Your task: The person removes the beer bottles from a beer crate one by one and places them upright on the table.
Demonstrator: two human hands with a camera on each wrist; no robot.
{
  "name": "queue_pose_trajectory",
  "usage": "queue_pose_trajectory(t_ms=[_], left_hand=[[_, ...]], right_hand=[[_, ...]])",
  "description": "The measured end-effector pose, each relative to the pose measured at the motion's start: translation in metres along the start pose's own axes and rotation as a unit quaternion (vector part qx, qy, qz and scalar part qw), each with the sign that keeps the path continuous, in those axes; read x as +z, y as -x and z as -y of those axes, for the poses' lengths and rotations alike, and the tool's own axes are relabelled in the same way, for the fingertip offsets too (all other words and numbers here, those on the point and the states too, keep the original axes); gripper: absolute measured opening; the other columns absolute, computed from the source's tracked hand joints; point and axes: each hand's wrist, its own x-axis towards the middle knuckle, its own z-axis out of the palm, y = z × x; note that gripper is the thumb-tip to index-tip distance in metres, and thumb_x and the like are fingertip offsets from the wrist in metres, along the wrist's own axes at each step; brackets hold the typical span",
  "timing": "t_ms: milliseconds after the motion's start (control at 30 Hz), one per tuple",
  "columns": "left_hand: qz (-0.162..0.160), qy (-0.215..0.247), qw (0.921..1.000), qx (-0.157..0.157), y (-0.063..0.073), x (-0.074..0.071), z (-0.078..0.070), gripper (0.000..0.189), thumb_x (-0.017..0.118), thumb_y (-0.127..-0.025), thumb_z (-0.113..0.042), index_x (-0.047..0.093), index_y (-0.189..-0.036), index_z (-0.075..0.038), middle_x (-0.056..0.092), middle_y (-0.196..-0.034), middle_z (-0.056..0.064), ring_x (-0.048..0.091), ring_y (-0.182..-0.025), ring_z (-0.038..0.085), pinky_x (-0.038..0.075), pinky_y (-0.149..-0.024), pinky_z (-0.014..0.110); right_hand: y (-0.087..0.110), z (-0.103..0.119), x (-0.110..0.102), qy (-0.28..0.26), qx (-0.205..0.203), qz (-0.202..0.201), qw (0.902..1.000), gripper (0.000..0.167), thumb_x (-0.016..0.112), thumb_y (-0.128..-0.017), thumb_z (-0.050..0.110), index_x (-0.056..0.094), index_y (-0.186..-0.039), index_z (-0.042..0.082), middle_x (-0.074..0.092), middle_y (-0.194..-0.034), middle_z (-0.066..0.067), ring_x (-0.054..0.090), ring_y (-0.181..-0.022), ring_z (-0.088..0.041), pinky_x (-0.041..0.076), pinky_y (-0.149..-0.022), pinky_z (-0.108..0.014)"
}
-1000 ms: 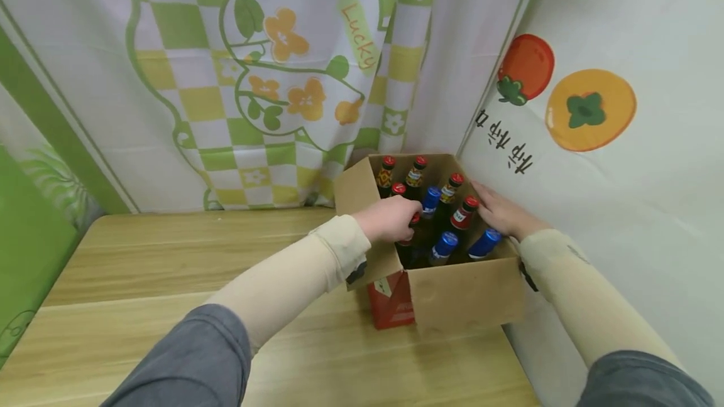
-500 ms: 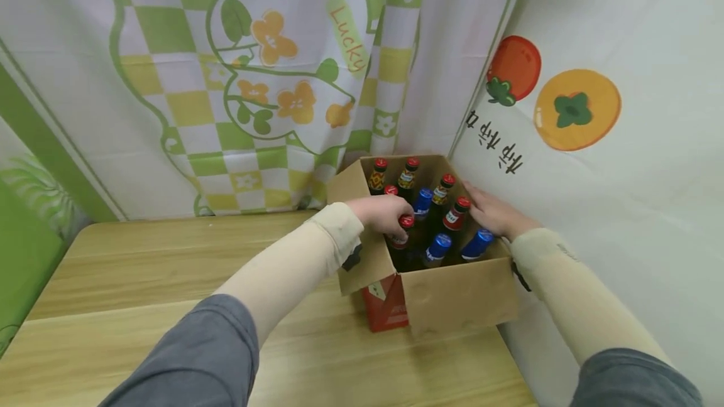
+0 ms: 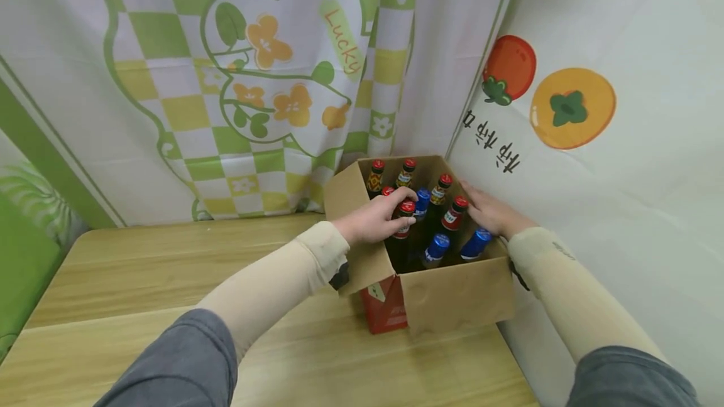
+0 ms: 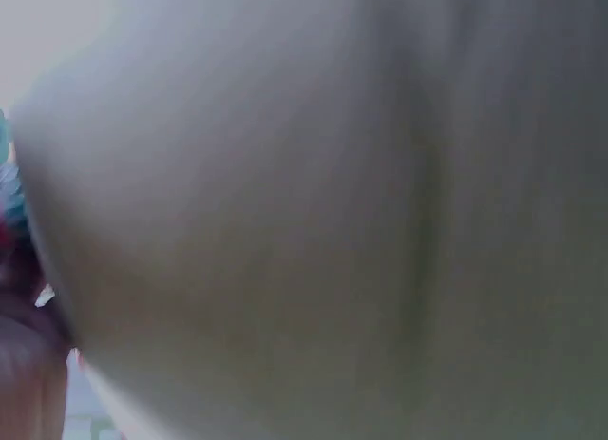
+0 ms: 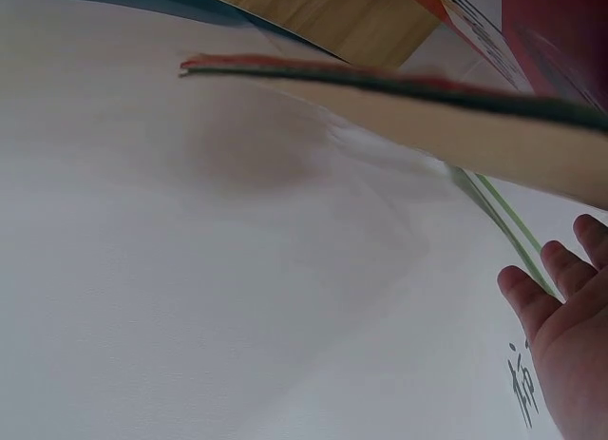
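An open cardboard box [image 3: 458,300] holds several bottles with red or blue caps. My left hand [image 3: 370,218] reaches in over the left flap and grips a red-capped beer bottle [image 3: 402,230] by its neck, thumb on the near side and forefinger on the far side. This bottle's cap stands a bit higher than before, its lower body hidden in the box. On the box's right side lies my right hand [image 3: 491,211], its fingers extended along the outside. The right wrist view shows these fingers [image 5: 527,302] apart below a box flap [image 5: 427,117].
Blue-capped bottles [image 3: 436,250] and other red-capped bottles [image 3: 452,215] stand close around the held one. The box sits on a wooden table [image 3: 271,344], near a white printed wall covering [image 3: 622,218] at right and a checked curtain [image 3: 186,80] behind. Blurred pale material fills most of the left wrist view.
My left hand has shifted its grip round the red-capped bottle's neck, and the bottle has risen slightly. The right hand stays at the box's side. The head view has turned a little.
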Motion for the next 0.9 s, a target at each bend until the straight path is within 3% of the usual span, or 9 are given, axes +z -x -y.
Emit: queue_pose_trajectory(t_ms=[167, 333, 533, 700, 900], left_hand=[[-0.099, 0.094, 0.9903, 0.026, -0.004, 0.011, -0.008, 0.028, 0.053, -0.108, -0.007, 0.041, -0.131, 0.003, 0.057, -0.083, 0.013, 0.050, -0.064, 0.015, 0.046, -0.071, 0.029], [-0.158, 0.127, 0.9790, -0.026, -0.010, 0.014, -0.021, 0.024, 0.058, -0.106, -0.006, 0.043, -0.124, -0.001, 0.056, -0.078, 0.008, 0.051, -0.059, 0.016, 0.044, -0.063, 0.027], [-0.197, 0.139, 0.9684, -0.064, -0.018, 0.019, -0.029, 0.021, 0.067, -0.101, -0.008, 0.056, -0.113, 0.003, 0.066, -0.081, 0.009, 0.058, -0.061, 0.011, 0.047, -0.061, 0.024], [-0.215, 0.142, 0.9643, -0.062, -0.021, 0.018, -0.032, 0.012, 0.070, -0.100, -0.009, 0.061, -0.095, -0.002, 0.070, -0.078, 0.011, 0.063, -0.060, 0.013, 0.049, -0.058, 0.022], [-0.220, 0.185, 0.9570, -0.043, -0.023, 0.000, -0.040, 0.015, 0.068, -0.102, -0.014, 0.062, -0.097, -0.001, 0.075, -0.084, 0.014, 0.063, -0.058, 0.018, 0.052, -0.054, 0.025]], right_hand=[[0.001, -0.001, 0.002, -0.005, -0.008, -0.008, 0.9999, 0.063, 0.037, -0.107, 0.014, 0.014, -0.158, -0.014, 0.013, -0.162, -0.037, 0.015, -0.149, -0.055, 0.014, -0.121, -0.060], [0.001, 0.002, 0.004, -0.009, -0.010, -0.007, 0.9999, 0.062, 0.035, -0.107, 0.015, 0.012, -0.158, -0.013, 0.012, -0.163, -0.036, 0.015, -0.149, -0.053, 0.013, -0.121, -0.059], [0.000, 0.004, 0.000, -0.020, 0.004, -0.009, 0.9997, 0.063, 0.034, -0.108, 0.017, 0.010, -0.160, -0.010, 0.011, -0.164, -0.034, 0.014, -0.150, -0.053, 0.012, -0.121, -0.059], [-0.001, 0.001, 0.002, -0.018, 0.011, -0.005, 0.9998, 0.063, 0.033, -0.109, 0.019, 0.011, -0.160, -0.010, 0.011, -0.165, -0.033, 0.014, -0.150, -0.052, 0.012, -0.121, -0.058], [0.000, -0.003, 0.002, -0.021, 0.012, -0.003, 0.9997, 0.063, 0.033, -0.110, 0.021, 0.012, -0.160, -0.009, 0.012, -0.164, -0.034, 0.014, -0.150, -0.053, 0.013, -0.121, -0.059]])
